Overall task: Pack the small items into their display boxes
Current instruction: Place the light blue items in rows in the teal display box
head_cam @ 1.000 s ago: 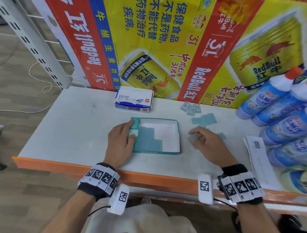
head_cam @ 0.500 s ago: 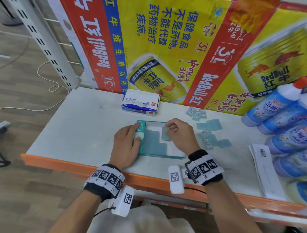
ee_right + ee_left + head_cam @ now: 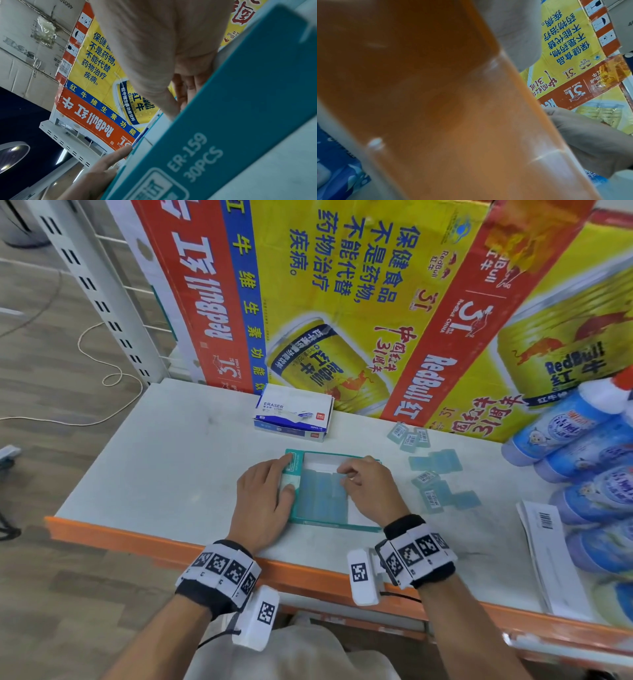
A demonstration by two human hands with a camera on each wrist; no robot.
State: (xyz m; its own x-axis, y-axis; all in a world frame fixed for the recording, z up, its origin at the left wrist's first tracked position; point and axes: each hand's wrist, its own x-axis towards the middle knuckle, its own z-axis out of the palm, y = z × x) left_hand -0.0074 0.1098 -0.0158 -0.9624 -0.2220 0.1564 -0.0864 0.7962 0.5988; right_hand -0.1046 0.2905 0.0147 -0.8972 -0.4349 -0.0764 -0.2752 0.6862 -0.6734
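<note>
inside the teal box [image 3: 310, 522], right hand [image 3: 371, 489] over hidden erasers, grip unclear; left hand [image 3: 263, 501] flat.

A shallow teal display box [image 3: 310, 522] lies open and flat, pale blue erasers [image 3: 318, 494] filling its left part; more wrapped erasers [image 3: 435, 484] lie scattered just right of it.

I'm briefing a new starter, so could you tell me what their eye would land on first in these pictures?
Probably the big yellow and red carton standing at the back of the table. Then, in the middle, the teal display box: the left hand rests on its left edge while the right hand works over the pale blue erasers inside. More loose erasers lie to its right.
</note>
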